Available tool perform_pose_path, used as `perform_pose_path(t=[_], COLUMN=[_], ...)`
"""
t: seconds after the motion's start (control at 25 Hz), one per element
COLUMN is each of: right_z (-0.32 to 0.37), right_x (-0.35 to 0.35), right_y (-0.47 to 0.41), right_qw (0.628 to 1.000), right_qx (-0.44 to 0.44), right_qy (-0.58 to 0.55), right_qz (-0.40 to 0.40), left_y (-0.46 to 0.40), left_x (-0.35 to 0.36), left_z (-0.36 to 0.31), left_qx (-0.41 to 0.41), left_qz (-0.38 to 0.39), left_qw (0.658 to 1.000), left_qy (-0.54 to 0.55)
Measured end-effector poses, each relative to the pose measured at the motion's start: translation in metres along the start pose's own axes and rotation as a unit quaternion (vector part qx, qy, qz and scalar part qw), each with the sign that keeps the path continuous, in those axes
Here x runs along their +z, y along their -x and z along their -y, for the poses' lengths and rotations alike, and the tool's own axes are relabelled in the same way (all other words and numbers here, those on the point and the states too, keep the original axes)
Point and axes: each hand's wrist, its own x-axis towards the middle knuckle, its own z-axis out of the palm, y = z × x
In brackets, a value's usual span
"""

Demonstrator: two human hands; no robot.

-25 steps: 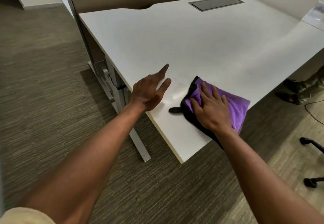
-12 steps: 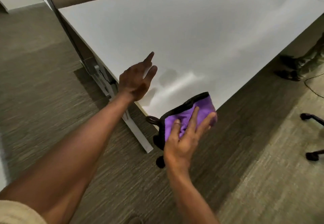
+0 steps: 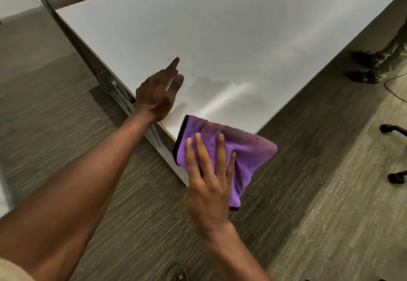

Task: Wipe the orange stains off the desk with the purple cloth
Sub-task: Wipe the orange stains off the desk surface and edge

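Head cam, looking down at the near corner of the desk [image 3: 220, 27]. Nearest to us is the right hand [image 3: 209, 183], flat and spread, fingers [image 3: 199, 148] pressed on top of the purple cloth [image 3: 248, 148], so it's more pinning it than pinching it. The cloth sits right at the near corner of the desk and a good part of it droops off the edge, over the carpet; its long side runs roughly left to right. A bit farther and to the left, the left hand [image 3: 157, 95] hangs open by the desk's left edge, fingers loosely apart, holding nothing; can't tell if it's touching the top. Beyond both there's a shiny, damp-looking streak [image 3: 222, 102], and honestly I can't see any orange anywhere. So the uncovered desk lies away from the fingertips, far and slightly right, and I'd guess the next stroke is the right hand pushing the cloth forward.
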Motion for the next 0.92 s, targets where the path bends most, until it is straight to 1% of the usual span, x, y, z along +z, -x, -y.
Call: perform_pose_path(t=[0.04,0.16,0.28,0.36,0.44,0.56,0.64,0.72,0.8,0.88,0.92], right_z=[-0.005,-0.004,0.006,0.000,-0.017,-0.034,-0.033,-0.036,-0.044,-0.048,-0.045], right_x=[-0.003,-0.013,-0.009,-0.010,-0.014,-0.020,-0.022,-0.026,-0.028,-0.029,-0.028], right_y=[-0.006,-0.037,-0.060,-0.054,-0.037,-0.017,-0.021,-0.037,-0.064,-0.090,-0.098], right_qw=[0.999,0.989,0.980,0.981,0.986,0.991,0.983,0.970,0.968,0.975,0.979], right_qx=[-0.038,-0.100,-0.118,-0.120,-0.103,-0.039,0.020,0.081,0.122,0.136,0.122], right_qy=[0.014,0.023,0.019,0.000,-0.038,-0.106,-0.171,-0.217,-0.199,-0.117,-0.073], right_qz=[0.024,0.105,0.157,0.155,0.127,0.066,0.060,0.074,0.096,0.127,0.148], left_y=[0.000,0.001,-0.001,0.000,0.003,0.004,0.003,0.005,0.005,0.006,0.006], left_x=[0.000,0.000,-0.001,-0.002,-0.002,-0.003,-0.004,-0.004,-0.006,-0.007,-0.007], left_z=[0.000,-0.002,-0.002,-0.001,-0.001,-0.003,-0.003,-0.006,-0.006,-0.006,-0.006], left_qx=[-0.002,-0.008,-0.009,-0.011,-0.009,-0.020,-0.023,-0.017,-0.018,-0.019,-0.017], left_qz=[0.000,-0.001,0.001,0.003,0.005,0.010,0.018,0.020,0.013,0.011,0.013], left_qw=[1.000,1.000,1.000,1.000,0.999,0.999,0.999,0.999,0.999,0.999,0.999], left_qy=[0.002,0.010,0.019,0.027,0.034,0.041,0.043,0.043,0.039,0.039,0.036])
